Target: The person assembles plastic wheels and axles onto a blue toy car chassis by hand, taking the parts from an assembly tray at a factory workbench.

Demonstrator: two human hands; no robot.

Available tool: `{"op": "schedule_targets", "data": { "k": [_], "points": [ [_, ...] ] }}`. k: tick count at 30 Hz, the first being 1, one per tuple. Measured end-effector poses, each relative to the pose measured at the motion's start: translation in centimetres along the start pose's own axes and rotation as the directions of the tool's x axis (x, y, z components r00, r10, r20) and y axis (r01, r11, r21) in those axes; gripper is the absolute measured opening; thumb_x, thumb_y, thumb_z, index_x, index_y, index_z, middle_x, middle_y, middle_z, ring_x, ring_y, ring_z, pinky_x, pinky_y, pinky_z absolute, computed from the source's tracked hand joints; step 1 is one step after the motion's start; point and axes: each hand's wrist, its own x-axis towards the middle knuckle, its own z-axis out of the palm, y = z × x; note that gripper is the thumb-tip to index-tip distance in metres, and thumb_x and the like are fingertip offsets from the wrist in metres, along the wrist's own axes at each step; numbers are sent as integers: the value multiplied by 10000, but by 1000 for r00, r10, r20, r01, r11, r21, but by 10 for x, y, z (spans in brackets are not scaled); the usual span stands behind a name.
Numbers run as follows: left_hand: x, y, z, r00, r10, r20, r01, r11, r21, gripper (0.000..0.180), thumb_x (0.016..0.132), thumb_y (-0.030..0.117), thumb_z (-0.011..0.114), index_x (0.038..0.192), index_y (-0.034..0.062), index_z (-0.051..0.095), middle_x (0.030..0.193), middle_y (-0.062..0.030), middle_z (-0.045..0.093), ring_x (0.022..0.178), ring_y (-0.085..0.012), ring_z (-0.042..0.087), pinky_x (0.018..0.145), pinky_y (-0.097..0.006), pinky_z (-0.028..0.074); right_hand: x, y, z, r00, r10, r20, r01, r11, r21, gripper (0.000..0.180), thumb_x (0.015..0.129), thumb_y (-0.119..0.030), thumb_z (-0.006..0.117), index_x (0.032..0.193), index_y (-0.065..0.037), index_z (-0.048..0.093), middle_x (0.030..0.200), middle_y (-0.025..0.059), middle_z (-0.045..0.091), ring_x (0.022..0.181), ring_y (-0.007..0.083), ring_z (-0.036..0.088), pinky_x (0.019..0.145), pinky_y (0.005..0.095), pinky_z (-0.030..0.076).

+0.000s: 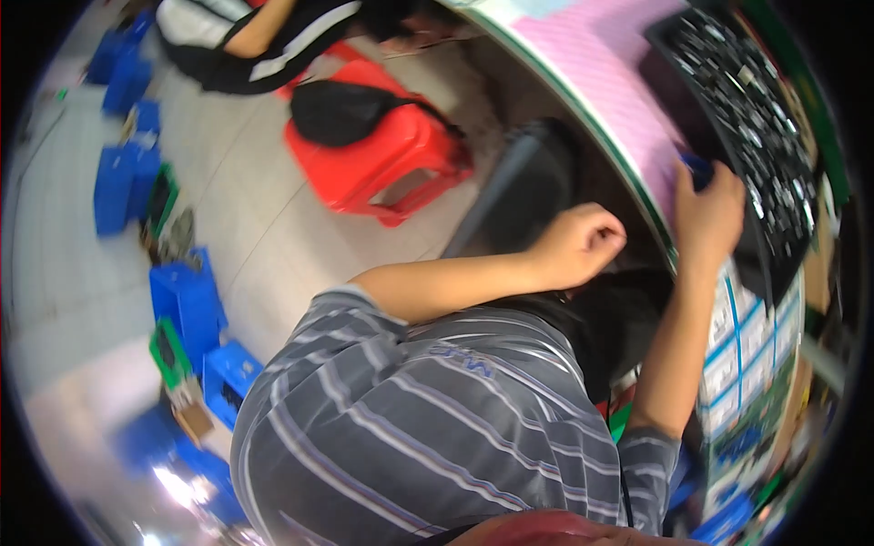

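Observation:
My left hand (pixel 583 241) is over my lap, just off the table edge, with its fingers curled closed. Whatever it may hold is hidden inside the curl. Farther right, my right hand (pixel 712 217) reaches over the table, thumb and fingers closed around a small dark blue object (pixel 696 169) whose kind does not show. Close by that hand stands a black tray (pixel 763 259) filled with many small black and silvery parts (pixel 742 109). A pink mat (pixel 628 91) covers the tabletop beside it.
A red plastic stool (pixel 364 177) with a black bag (pixel 337 111) on it stands on the floor to the left. Another person (pixel 273 36) is at the upper left. Several blue bins (pixel 187 305) line the floor at far left. White boxes with blue bands (pixel 728 346) are at right.

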Motion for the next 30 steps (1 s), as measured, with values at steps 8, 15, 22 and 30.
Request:
{"op": "schedule_targets", "data": {
  "k": [8,15,22,30],
  "points": [
    [1,6,11,1000,12,-15,-13,999,-52,102,886,101,665,903,2,646,858,-94,613,621,-161,591,571,-306,466,-3,-13,0,993,38,111,-29,996,-85,617,867,-527,669,1168,11,644,1156,195,620,1042,386,637,859,462,526],
    [6,9,13,999,41,-24,-43,996,-76,162,869,146,698,895,-5,643,866,-104,631,596,-179,610,575,-318,495,1,5,4,988,-17,153,34,994,-106,623,866,-516,671,1162,32,646,1129,219,662,1032,402,644,880,466,513],
    [15,-1,26,991,-129,15,130,985,-115,475,945,361,637,1152,-61,566,930,-158,718,798,-263,695,705,-367,540,-15,5,-9,983,-100,152,105,994,-27,582,820,-467,746,1072,52,673,1034,228,695,965,397,669,832,465,527],
    [10,20,33,935,-121,333,251,891,-379,857,1005,647,309,1561,44,59,1123,-169,598,748,-221,639,664,-351,539,-53,-27,-46,995,-23,95,4,981,194,576,806,-467,800,1086,25,692,985,155,730,886,270,704,793,360,541]
  ]
}}
